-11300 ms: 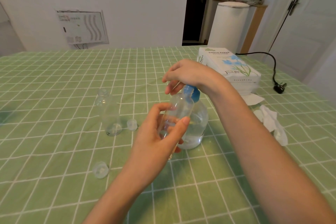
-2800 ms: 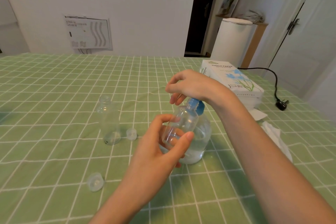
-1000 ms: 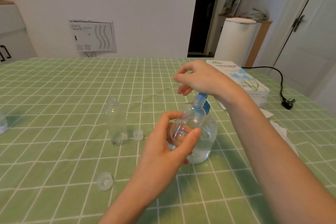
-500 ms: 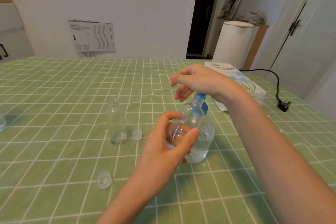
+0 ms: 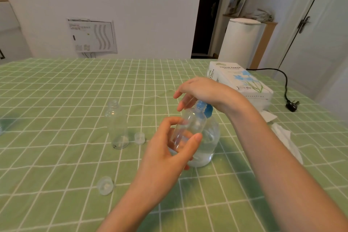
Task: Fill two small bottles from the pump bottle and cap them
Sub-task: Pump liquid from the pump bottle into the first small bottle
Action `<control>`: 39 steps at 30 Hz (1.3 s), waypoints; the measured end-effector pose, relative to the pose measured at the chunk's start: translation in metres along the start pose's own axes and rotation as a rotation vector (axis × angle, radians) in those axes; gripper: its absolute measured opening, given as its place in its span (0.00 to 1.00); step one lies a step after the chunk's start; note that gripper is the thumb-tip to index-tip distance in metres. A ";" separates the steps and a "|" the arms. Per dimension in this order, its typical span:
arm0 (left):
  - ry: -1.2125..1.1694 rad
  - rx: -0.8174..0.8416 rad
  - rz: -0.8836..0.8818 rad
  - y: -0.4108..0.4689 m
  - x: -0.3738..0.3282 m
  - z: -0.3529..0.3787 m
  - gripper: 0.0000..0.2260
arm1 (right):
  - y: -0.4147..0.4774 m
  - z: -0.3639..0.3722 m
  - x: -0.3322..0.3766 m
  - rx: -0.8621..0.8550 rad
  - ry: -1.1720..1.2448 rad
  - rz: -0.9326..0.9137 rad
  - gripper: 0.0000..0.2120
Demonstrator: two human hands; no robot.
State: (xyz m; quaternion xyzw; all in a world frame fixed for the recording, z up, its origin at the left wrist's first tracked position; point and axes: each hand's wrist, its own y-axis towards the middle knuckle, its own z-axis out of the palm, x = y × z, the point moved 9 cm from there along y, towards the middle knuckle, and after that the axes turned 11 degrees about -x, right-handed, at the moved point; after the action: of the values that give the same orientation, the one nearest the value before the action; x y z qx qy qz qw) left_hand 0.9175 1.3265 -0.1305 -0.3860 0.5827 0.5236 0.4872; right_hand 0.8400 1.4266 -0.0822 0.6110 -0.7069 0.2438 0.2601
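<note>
My left hand (image 5: 165, 156) grips a small clear bottle (image 5: 190, 128), tilted with its mouth up against the blue nozzle of the pump bottle (image 5: 209, 137). The pump bottle stands on the table, partly filled with clear liquid. My right hand (image 5: 203, 90) rests palm-down on its blue pump head (image 5: 206, 108), fingers relaxed and spread. A second small clear bottle (image 5: 117, 126) stands upright and uncapped to the left. Two clear caps lie on the cloth, one beside that bottle (image 5: 139, 138) and one nearer me (image 5: 105, 185).
A green checked cloth (image 5: 56, 156) covers the table. A tissue box (image 5: 239, 81) sits at the back right, with crumpled tissues (image 5: 286, 137) near it. A black cable and plug (image 5: 291, 104) lie by the right edge.
My right hand has stayed on the pump head and my left hand has kept the small bottle at the nozzle. The view has shifted slightly.
</note>
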 end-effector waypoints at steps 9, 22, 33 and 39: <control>-0.005 -0.006 0.012 0.000 -0.002 0.001 0.17 | 0.002 -0.005 0.002 -0.021 0.019 -0.006 0.13; 0.006 -0.010 0.017 0.001 -0.003 0.000 0.17 | 0.002 -0.004 0.003 -0.008 0.036 -0.013 0.13; 0.002 -0.020 0.013 0.001 0.002 0.000 0.18 | 0.003 -0.003 -0.001 -0.046 -0.018 -0.012 0.12; 0.010 -0.024 0.027 0.001 -0.003 0.000 0.17 | 0.004 -0.009 0.004 -0.041 0.007 -0.015 0.13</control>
State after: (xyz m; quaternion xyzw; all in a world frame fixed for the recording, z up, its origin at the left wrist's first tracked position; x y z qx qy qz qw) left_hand 0.9171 1.3269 -0.1269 -0.3864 0.5839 0.5354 0.4724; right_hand 0.8366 1.4298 -0.0734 0.6098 -0.7062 0.2297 0.2768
